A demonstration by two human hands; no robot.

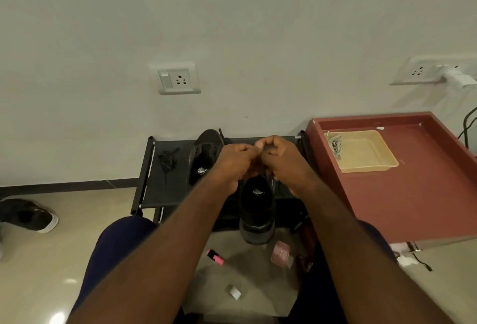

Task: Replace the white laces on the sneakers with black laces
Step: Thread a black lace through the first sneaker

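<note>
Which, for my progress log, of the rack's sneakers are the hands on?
The nearer sneaker, heel overhanging the rack; left hand and right hand meet over its front. The other sneaker sits behind, leftward.

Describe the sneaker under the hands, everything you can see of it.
The near sneaker is black, with a greyish sole at the heel and a white logo on its dark insole. It sits opening-up on the black rack, heel toward the person and seemingly jutting over the front edge. The left hand and right hand cover its front, so its lacing is hidden.
</note>
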